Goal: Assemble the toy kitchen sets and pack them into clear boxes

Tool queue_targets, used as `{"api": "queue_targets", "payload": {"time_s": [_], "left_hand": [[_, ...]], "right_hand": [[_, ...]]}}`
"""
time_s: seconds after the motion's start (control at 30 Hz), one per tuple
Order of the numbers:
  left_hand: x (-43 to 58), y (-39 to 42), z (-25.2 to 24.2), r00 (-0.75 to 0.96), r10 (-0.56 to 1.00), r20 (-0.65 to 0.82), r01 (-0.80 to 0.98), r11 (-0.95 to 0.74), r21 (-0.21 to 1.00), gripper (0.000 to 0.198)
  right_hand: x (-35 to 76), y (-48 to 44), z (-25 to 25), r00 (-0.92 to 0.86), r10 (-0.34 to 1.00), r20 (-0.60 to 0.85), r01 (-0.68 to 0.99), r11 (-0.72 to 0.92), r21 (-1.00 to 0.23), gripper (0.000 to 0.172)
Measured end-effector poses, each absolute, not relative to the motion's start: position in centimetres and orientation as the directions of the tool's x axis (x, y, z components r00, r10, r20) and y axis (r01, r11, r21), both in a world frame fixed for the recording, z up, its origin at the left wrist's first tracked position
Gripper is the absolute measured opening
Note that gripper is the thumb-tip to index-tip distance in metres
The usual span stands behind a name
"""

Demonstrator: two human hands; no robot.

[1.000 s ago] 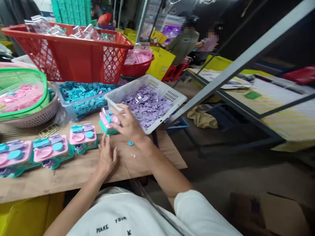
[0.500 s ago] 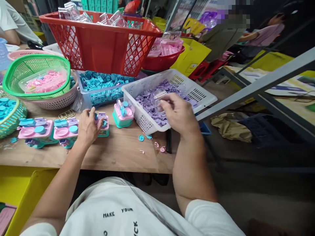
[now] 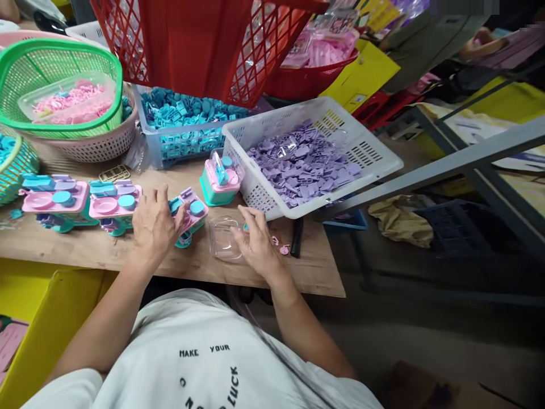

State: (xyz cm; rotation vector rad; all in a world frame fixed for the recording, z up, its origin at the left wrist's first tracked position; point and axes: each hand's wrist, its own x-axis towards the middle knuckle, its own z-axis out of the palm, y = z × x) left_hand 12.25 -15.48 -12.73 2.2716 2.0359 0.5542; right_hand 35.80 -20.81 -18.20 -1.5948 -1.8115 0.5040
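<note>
My left hand (image 3: pixel 156 221) is on a small toy kitchen (image 3: pixel 193 213) with a pink top, blue round piece and teal base; its thumb and fingers are around the toy's left part, which they hide. Two similar toy kitchens (image 3: pixel 114 205) stand in line on its left. My right hand (image 3: pixel 258 241) has its fingers apart at the right edge of a clear plastic cover (image 3: pixel 225 241) lying on the table. Behind the cover stands a pink-and-teal box toy (image 3: pixel 220 180) with clear plastic over its top.
A white basket (image 3: pixel 283 211) holds purple parts and clear plastic. Blue parts fill a clear bin (image 3: pixel 187 142) under a large red basket (image 3: pixel 191 51). A green basket (image 3: pixel 114 113) stands left. Small pink pieces (image 3: pixel 284 250) and a black bar (image 3: pixel 297 238) lie by the table's right edge.
My right hand has come down and left from the white basket, and a clear cover now lies on the table beside it. The toy kitchen at my left hand has turned at an angle.
</note>
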Motion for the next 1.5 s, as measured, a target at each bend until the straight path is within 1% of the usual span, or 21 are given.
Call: {"api": "queue_targets", "payload": {"time_s": [0.03, 0.1, 0.13, 0.2, 0.33, 0.43, 0.5, 0.53, 0.6, 0.67, 0.7, 0.77, 0.83, 0.9, 0.97, 1.03, 1.17, 1.27, 1.37, 1.43, 1.5], "left_hand": [[12.0, -15.5, -12.8, 0.098, 0.967, 0.237, 0.944, -0.166, 0.287, 0.060], [11.3, -15.6, -13.0, 0.188, 0.953, 0.236, 0.898, -0.264, 0.353, 0.066], [10.8, -15.8, -13.2, 0.249, 0.940, 0.233, 0.860, -0.325, 0.393, 0.070], [9.8, -16.1, -13.4, 0.362, 0.903, 0.232, 0.774, -0.430, 0.466, 0.077], [8.2, -17.0, -13.7, 0.458, 0.853, 0.250, 0.684, -0.517, 0.514, 0.091], [7.6, -17.7, -13.6, 0.458, 0.863, 0.211, 0.667, -0.491, 0.560, 0.099], [7.2, -17.9, -13.4, 0.463, 0.872, 0.160, 0.638, -0.453, 0.622, 0.102], [7.1, -17.9, -13.3, 0.475, 0.871, 0.130, 0.617, -0.434, 0.656, 0.102], [6.8, -17.8, -13.4, 0.512, 0.856, 0.074, 0.577, -0.406, 0.708, 0.101], [6.7, -17.6, -13.5, 0.534, 0.845, 0.032, 0.563, -0.383, 0.732, 0.099], [6.7, -17.4, -13.7, 0.537, 0.844, 0.016, 0.561, -0.371, 0.740, 0.097], [6.7, -17.0, -14.0, 0.538, 0.843, -0.006, 0.548, -0.345, 0.762, 0.097], [6.8, -16.5, -14.5, 0.557, 0.830, -0.012, 0.514, -0.333, 0.791, 0.100], [6.8, -15.8, -15.0, 0.589, 0.808, -0.005, 0.471, -0.338, 0.815, 0.107], [6.8, -15.1, -15.6, 0.621, 0.784, 0.001, 0.427, -0.340, 0.838, 0.113], [6.8, -14.5, -16.3, 0.650, 0.759, -0.005, 0.382, -0.321, 0.866, 0.119], [7.2, -13.9, -17.5, 0.673, 0.740, 0.010, 0.314, -0.299, 0.901, 0.123], [7.8, -13.9, -17.9, 0.655, 0.752, 0.073, 0.291, -0.340, 0.894, 0.125], [8.5, -14.1, -18.4, 0.624, 0.772, 0.120, 0.286, -0.368, 0.885, 0.129], [9.0, -14.5, -19.0, 0.585, 0.799, 0.141, 0.293, -0.371, 0.881, 0.131], [9.7, -14.9, -19.5, 0.542, 0.826, 0.156, 0.303, -0.364, 0.881, 0.134]], "right_hand": [[36.2, -21.1, -17.6, -0.158, 0.960, 0.230, 0.749, 0.268, -0.606, 0.054], [37.0, -21.4, -16.6, -0.411, 0.903, 0.122, 0.753, 0.412, -0.513, 0.058], [37.3, -21.5, -16.3, -0.493, 0.869, 0.043, 0.751, 0.450, -0.483, 0.061], [37.7, -21.4, -16.0, -0.552, 0.829, -0.093, 0.766, 0.460, -0.449, 0.075], [38.5, -21.1, -15.5, -0.485, 0.847, -0.217, 0.832, 0.371, -0.412, 0.101], [38.9, -21.3, -14.9, -0.420, 0.865, -0.275, 0.879, 0.313, -0.360, 0.108], [38.9, -21.5, -14.4, -0.418, 0.871, -0.259, 0.887, 0.329, -0.325, 0.104], [38.8, -21.6, -14.3, -0.430, 0.870, -0.241, 0.883, 0.350, -0.314, 0.098], [38.4, -21.8, -14.0, -0.422, 0.876, -0.233, 0.891, 0.353, -0.286, 0.079], [38.1, -22.0, -13.7, -0.300, 0.914, -0.274, 0.944, 0.245, -0.220, 0.059], [38.0, -22.1, -13.6, -0.213, 0.930, -0.300, 0.970, 0.163, -0.182, 0.057], [38.1, -22.4, -13.4, -0.109, 0.935, -0.337, 0.987, 0.062, -0.147, 0.066], [38.4, -22.6, -13.3, -0.164, 0.928, -0.333, 0.977, 0.108, -0.182, 0.081], [38.9, -22.5, -13.4, -0.290, 0.917, -0.274, 0.946, 0.231, -0.228, 0.101], [39.5, -22.1, -13.7, -0.400, 0.890, -0.220, 0.903, 0.340, -0.263, 0.114], [39.9, -21.6, -14.0, -0.463, 0.856, -0.231, 0.872, 0.393, -0.293, 0.114], [40.5, -21.0, -14.0, -0.490, 0.801, -0.344, 0.860, 0.380, -0.341, 0.104], [40.4, -20.4, -14.6, -0.532, 0.806, -0.259, 0.827, 0.429, -0.363, 0.110], [39.9, -19.7, -16.2, -0.649, 0.742, -0.172, 0.723, 0.530, -0.444, 0.117], [39.7, -19.5, -17.1, -0.695, 0.696, -0.183, 0.668, 0.530, -0.522, 0.115], [39.9, -19.7, -16.9, -0.695, 0.689, -0.206, 0.649, 0.479, -0.591, 0.111]]}}
